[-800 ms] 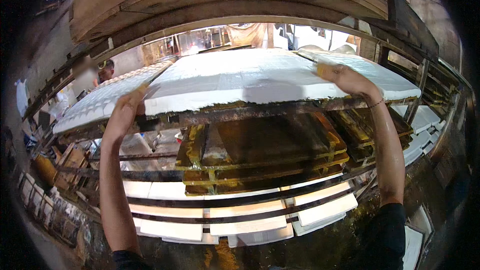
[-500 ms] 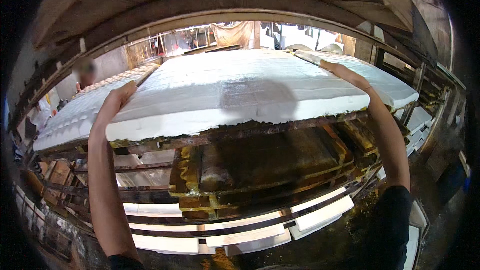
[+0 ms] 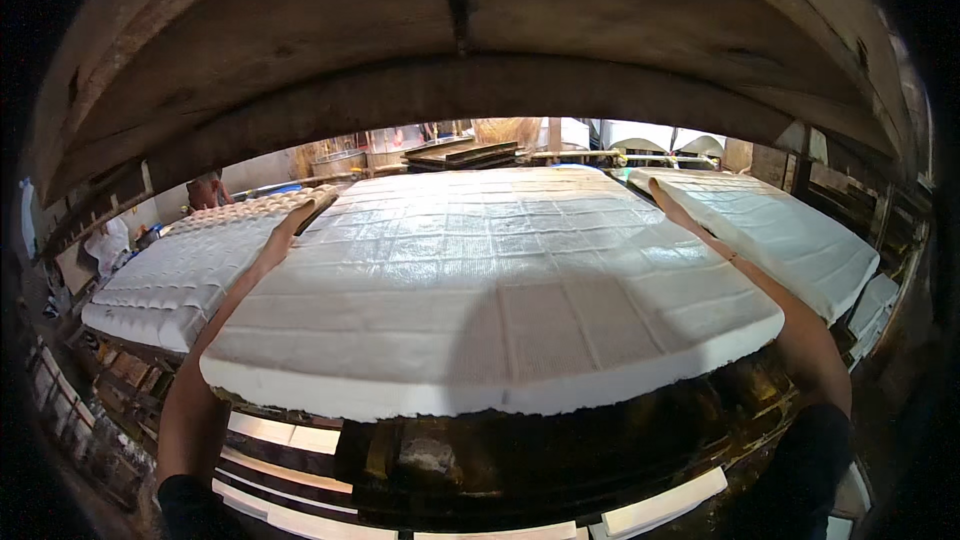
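A wide white slab (image 3: 480,270), likely tofu, lies in front of me with a grid of shallow lines and a wet, cloth-like texture on top. Its near edge is rough along the bottom. My arms reach forward along both of its sides. Far along the left side, my left hand (image 3: 298,217) is closed on the edge of the slab's board, its fingertips partly hidden. At the far right side, my right hand (image 3: 664,198) grips the opposite edge, its fingers mostly out of sight. A head-shaped shadow falls across the near right part of the slab.
A low wooden board (image 3: 450,10) hangs overhead. Another bumpy white slab (image 3: 170,270) lies on the left, a smooth one (image 3: 770,225) on the right. Below are dark wet boards (image 3: 440,460) and pale blocks (image 3: 665,503) on slats. A person (image 3: 207,190) is at the far left.
My view has moved forward and lower under the overhead board, so the slab's near edge sits lower in the picture. Both hands stay at its sides, reaching farther along them.
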`<control>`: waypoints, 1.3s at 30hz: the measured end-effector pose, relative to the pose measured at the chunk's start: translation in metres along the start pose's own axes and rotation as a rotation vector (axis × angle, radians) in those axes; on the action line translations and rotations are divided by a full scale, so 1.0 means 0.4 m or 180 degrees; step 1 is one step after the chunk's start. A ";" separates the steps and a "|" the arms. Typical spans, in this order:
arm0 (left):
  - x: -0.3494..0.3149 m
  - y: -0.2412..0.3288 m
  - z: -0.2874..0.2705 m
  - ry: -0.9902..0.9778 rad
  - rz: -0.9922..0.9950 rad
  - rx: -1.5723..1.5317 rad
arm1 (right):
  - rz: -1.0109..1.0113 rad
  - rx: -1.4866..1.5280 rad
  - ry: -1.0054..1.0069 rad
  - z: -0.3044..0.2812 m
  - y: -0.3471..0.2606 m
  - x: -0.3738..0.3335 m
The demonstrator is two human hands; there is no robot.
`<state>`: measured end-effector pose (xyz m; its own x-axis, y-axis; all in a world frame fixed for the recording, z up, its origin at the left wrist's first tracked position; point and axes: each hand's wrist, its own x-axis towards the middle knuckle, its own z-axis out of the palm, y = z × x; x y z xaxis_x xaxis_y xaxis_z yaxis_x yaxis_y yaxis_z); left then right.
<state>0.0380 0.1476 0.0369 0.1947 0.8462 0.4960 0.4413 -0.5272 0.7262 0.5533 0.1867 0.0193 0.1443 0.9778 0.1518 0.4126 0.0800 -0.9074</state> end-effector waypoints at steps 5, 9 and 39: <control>-0.024 0.038 0.021 0.0062 -0.0010 -0.0517 | 0.0065 0.0542 0.0063 -0.030 0.002 -0.092; -0.131 0.099 -0.012 0.0062 -0.0047 -0.0840 | 0.0039 0.1049 -0.0003 -0.044 0.004 -0.202; -1.434 0.334 0.499 -0.2057 -0.0323 -0.2555 | 0.0750 0.2522 0.2637 -0.254 0.427 -2.717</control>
<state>0.1602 -0.3927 -0.2455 0.7269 0.6447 0.2367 -0.1860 -0.1469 0.9715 0.5583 -0.8821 -0.2608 0.8052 0.5829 -0.1088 -0.3363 0.2978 -0.8934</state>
